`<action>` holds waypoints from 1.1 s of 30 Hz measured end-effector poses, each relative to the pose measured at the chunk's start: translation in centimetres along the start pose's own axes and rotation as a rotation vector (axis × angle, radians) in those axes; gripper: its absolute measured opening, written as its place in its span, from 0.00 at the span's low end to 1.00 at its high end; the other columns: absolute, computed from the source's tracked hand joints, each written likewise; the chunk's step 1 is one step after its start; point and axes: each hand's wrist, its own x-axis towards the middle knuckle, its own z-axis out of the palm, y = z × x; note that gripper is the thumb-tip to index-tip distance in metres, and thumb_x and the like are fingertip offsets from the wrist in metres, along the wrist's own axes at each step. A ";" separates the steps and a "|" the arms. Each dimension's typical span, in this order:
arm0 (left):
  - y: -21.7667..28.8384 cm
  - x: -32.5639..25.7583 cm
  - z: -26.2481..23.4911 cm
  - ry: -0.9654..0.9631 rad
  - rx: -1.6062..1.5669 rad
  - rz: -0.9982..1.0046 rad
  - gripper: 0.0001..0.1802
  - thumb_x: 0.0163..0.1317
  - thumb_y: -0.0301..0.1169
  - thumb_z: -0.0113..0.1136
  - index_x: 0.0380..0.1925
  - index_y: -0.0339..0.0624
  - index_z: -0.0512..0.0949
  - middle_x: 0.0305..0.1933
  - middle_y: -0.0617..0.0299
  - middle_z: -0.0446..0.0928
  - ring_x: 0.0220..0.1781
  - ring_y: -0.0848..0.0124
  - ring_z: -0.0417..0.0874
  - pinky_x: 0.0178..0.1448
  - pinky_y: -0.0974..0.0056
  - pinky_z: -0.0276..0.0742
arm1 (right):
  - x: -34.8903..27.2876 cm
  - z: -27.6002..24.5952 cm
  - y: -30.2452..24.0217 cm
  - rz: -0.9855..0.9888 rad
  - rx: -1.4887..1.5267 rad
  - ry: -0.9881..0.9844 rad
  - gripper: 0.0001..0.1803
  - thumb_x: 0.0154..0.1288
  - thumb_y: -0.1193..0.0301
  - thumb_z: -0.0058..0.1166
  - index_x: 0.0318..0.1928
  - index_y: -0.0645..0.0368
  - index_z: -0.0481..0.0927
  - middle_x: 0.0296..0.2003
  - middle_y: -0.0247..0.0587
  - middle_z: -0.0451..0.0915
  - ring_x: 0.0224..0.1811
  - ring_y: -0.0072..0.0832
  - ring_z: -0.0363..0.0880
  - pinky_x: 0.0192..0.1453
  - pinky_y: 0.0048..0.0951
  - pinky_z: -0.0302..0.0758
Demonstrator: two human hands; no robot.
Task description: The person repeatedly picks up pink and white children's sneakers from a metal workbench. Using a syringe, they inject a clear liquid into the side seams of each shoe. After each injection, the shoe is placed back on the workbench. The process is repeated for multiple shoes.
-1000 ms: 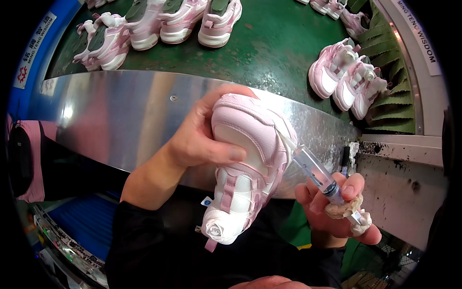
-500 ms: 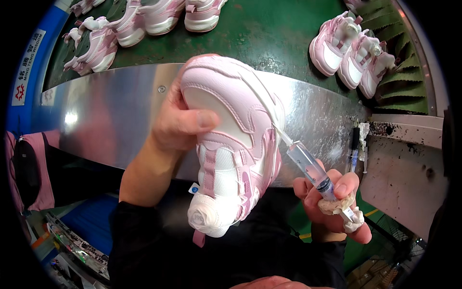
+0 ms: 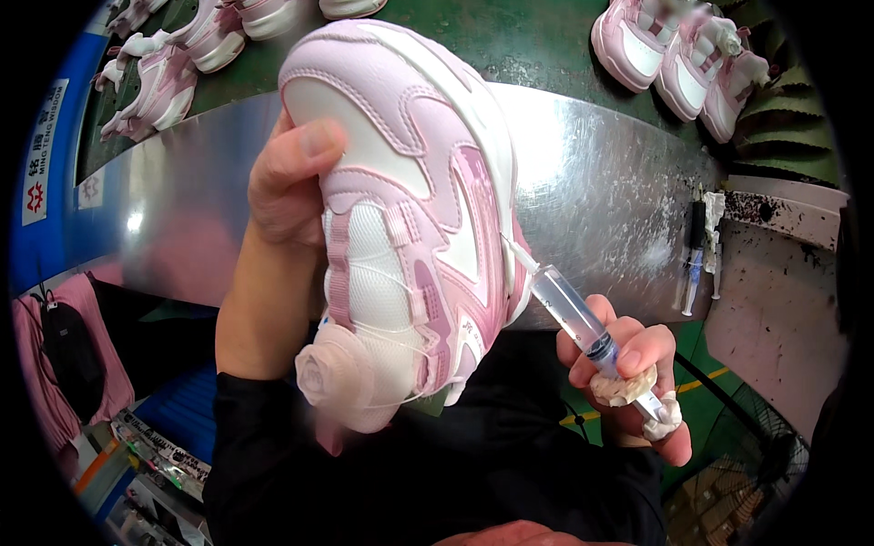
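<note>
A pink and white sneaker (image 3: 382, 246) is held up in the middle, toe pointing away and its side turned toward the right. My left hand (image 3: 296, 177) grips it round the forefoot, thumb on the upper and the other fingers mostly hidden beneath. In my right hand (image 3: 628, 364) is a clear syringe (image 3: 569, 309), partly filled, with whitish padding wrapped round its flange and plunger end. Its thin needle tip meets the seam between upper and sole on the shoe's right side. A round white lacing dial (image 3: 319, 371) sits at the collar end.
Behind lies a metal ledge (image 3: 601, 173) bordering a green surface (image 3: 455, 41). Similar sneakers (image 3: 155, 91) stand at far left, and several more (image 3: 683, 64) at far right. Other syringes (image 3: 696, 255) rest on the ledge's right end, beside a stained pale panel (image 3: 774, 309).
The sneaker has come closer and tilted, showing more of its right side. The syringe tip has moved along the sole seam toward the heel. The view has shifted slightly.
</note>
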 end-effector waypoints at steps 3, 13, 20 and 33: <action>0.0 0.2 0.0 -0.004 -0.032 -0.011 0.26 0.54 0.30 0.55 0.54 0.29 0.69 0.49 0.45 0.78 0.47 0.59 0.82 0.51 0.58 0.81 | -1.2 -0.3 0.1 0.016 0.000 0.000 0.50 0.45 0.27 0.55 0.52 0.61 0.74 0.40 0.47 0.79 0.38 0.29 0.66 0.44 0.27 0.60; 0.3 0.2 -1.3 0.189 0.016 -0.032 0.22 0.57 0.33 0.53 0.46 0.26 0.74 0.45 0.47 0.79 0.45 0.61 0.82 0.52 0.57 0.79 | -3.3 -0.1 0.2 0.037 0.016 0.051 0.50 0.43 0.29 0.58 0.52 0.61 0.76 0.40 0.46 0.79 0.38 0.29 0.64 0.43 0.27 0.58; -0.3 0.6 -2.0 0.270 -0.040 -0.038 0.22 0.55 0.34 0.55 0.46 0.28 0.75 0.44 0.48 0.80 0.45 0.60 0.83 0.53 0.57 0.79 | -3.4 -0.3 -0.2 0.074 -0.034 0.027 0.48 0.42 0.30 0.61 0.51 0.60 0.77 0.39 0.43 0.79 0.36 0.29 0.65 0.42 0.27 0.58; -0.4 1.4 -2.0 0.237 -0.088 -0.096 0.21 0.54 0.37 0.59 0.45 0.32 0.76 0.44 0.51 0.81 0.43 0.60 0.83 0.53 0.56 0.80 | -4.0 -0.4 0.4 0.082 -0.010 0.043 0.46 0.43 0.32 0.61 0.48 0.61 0.78 0.36 0.42 0.79 0.35 0.29 0.64 0.38 0.26 0.60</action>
